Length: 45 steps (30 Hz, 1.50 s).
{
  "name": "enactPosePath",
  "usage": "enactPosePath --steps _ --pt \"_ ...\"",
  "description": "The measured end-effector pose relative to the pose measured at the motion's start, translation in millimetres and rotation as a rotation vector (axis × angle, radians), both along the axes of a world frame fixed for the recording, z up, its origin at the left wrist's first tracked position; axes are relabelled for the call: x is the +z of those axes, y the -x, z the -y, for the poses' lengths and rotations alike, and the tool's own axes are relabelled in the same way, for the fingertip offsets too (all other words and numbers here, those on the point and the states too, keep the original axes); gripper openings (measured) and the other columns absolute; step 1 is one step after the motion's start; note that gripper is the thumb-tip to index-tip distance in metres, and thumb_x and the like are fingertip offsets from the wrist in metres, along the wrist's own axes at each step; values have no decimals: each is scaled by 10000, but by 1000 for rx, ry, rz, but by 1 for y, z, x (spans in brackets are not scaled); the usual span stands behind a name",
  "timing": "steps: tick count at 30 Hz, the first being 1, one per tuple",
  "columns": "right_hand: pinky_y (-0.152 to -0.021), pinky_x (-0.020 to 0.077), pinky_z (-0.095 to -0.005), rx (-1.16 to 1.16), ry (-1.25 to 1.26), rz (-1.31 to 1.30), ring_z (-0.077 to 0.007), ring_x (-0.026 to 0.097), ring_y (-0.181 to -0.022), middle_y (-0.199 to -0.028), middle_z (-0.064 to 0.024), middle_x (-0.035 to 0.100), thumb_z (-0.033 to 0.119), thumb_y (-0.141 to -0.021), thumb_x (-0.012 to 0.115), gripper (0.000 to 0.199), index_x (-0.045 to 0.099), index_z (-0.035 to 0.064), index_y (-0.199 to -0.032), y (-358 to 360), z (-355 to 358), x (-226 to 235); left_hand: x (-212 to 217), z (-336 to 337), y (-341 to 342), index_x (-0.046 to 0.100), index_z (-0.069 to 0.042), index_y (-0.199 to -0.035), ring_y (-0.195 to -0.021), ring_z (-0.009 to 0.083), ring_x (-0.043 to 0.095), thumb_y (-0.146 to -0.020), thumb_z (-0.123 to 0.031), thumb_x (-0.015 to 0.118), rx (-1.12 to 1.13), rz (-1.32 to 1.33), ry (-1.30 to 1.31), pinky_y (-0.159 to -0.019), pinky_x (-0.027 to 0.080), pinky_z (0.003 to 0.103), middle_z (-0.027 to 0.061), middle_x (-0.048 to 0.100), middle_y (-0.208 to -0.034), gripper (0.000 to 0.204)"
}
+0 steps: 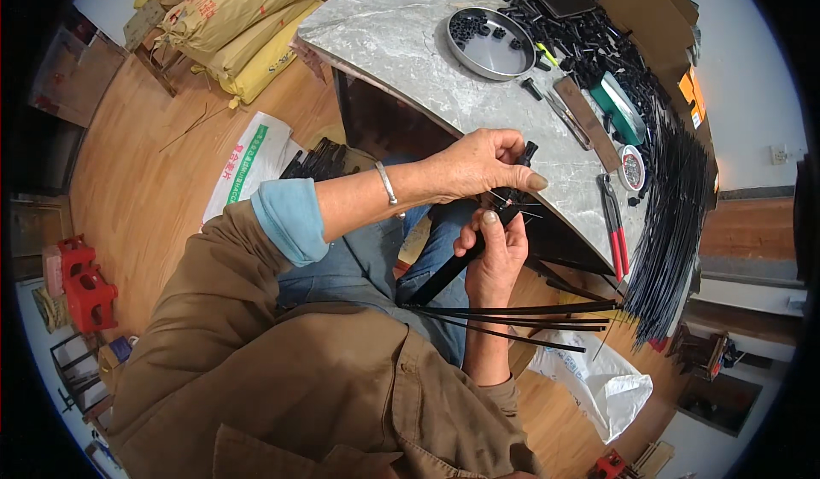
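Observation:
Above my lap, my right hand grips the upper end of a thick black tube that slants down toward my thighs. Thin pale wires stick out around a small reddish centre at the tube's top. Just above it, my left hand, with a silver bangle on its wrist, is closed with thumb and fingers on a small black fitting. Its lower part is partly hidden, so I cannot tell whether it touches the tube. Several slim black rods fan out rightward beneath my right wrist.
On the grey marble-patterned table are a round metal dish of small black parts, red-handled pliers, tweezers, a green box and a bundle of black rods. Yellow sacks lie back left; a white plastic bag is on the floor.

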State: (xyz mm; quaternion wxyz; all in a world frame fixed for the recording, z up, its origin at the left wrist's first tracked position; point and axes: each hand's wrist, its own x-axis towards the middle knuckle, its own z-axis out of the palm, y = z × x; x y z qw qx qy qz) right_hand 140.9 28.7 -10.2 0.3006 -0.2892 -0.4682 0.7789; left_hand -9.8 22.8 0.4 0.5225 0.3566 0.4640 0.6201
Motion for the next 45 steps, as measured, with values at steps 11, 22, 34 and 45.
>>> enactPosePath --steps 11,22,34,45 --pt "-451 421 -254 -6 17 -2 -121 491 -529 -748 -50 530 135 -918 564 132 513 23 -964 1 -1 -2 1 4 -6 595 -36 -955 -780 74 570 -814 -223 744 15 85 -26 -711 481 209 11 612 -847 278" --pt "-460 445 -248 17 21 -39 -124 517 -558 -751 -51 531 118 -922 567 131 498 24 -982 -2 -2 -3 5 10 -12 596 -22 -905 -718 52 545 -850 -255 708 86 -2 39 -639 454 207 -5 602 -769 264" --pt "-530 435 -282 151 163 -178 -139 504 -622 -864 -55 550 182 -916 606 270 514 49 -1133 -7 -12 -12 14 14 -16 615 -33 -922 -685 74 553 -887 -384 646 119 175 75 -602 473 215 29 602 -787 354" --pt "-518 446 -277 90 197 -185 -142 515 -619 -840 -62 563 169 -909 619 240 541 43 -1098 -5 -13 -12 14 22 -10 582 38 -1083 -647 114 587 -895 -289 642 133 -97 24 -514 510 255 87 630 -870 382"
